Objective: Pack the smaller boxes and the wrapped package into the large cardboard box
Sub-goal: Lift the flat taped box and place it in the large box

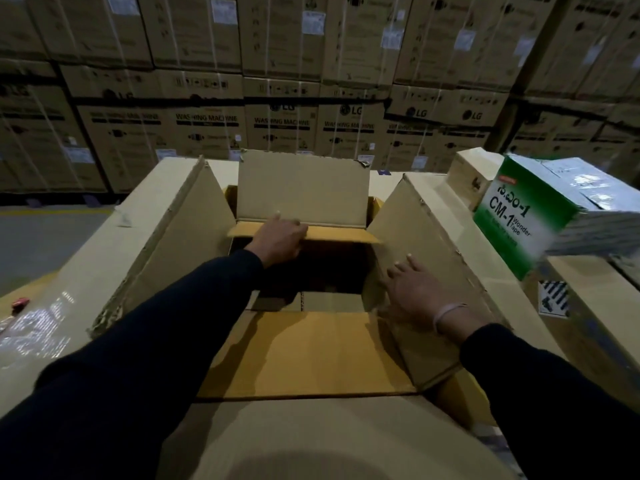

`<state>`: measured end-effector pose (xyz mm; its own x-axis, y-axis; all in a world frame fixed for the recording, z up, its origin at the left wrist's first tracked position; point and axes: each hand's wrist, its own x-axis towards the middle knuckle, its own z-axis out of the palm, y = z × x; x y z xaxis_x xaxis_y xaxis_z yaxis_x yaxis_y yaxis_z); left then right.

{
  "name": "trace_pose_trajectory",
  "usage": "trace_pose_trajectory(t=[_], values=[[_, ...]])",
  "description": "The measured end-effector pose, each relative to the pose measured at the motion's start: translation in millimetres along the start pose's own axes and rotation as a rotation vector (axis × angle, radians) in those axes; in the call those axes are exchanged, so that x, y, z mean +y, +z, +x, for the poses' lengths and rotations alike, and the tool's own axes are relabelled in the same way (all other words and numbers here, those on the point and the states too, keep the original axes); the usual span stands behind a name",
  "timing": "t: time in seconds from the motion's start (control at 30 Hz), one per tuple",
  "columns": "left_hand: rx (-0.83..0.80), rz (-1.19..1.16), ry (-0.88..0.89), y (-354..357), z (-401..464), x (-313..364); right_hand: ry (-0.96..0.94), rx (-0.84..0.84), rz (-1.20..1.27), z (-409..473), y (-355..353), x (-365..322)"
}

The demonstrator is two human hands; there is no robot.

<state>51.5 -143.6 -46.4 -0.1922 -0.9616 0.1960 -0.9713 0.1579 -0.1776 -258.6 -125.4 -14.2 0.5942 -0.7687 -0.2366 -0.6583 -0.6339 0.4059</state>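
The large cardboard box [304, 355] stands open in front of me, its four flaps raised or folded out. My left hand [280, 240] rests on the fold of the far flap [301, 188], fingers curled over its edge. Flat against the inside of the right flap [426, 271] lies my right hand [412, 292], fingers spread. The inside of the box is dark; I cannot tell what lies in it. A green-and-white "CM-1 Wonder Tape" box [526, 216] sits to the right, beside a small brown box [474, 178].
The big box sits on a row of pale cartons [79, 271]. A wall of stacked washing-machine cartons [311, 81] fills the background. A small red object [20, 303] lies at the far left. Grey floor [41, 240] shows on the left.
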Motion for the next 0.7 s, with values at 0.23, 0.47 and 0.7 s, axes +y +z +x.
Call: trace_pose_trajectory(t=[0.23,0.47,0.7], values=[[0.231,0.183,-0.252,-23,70,-31,-0.011,-0.156,0.187,30,11,-18],[-0.366,-0.162,-0.323,23,88,-25,-0.090,-0.147,0.305,21,34,-28],[-0.410,-0.349,-0.372,-16,83,-42,-0.001,-0.063,0.616,21,10,-23]])
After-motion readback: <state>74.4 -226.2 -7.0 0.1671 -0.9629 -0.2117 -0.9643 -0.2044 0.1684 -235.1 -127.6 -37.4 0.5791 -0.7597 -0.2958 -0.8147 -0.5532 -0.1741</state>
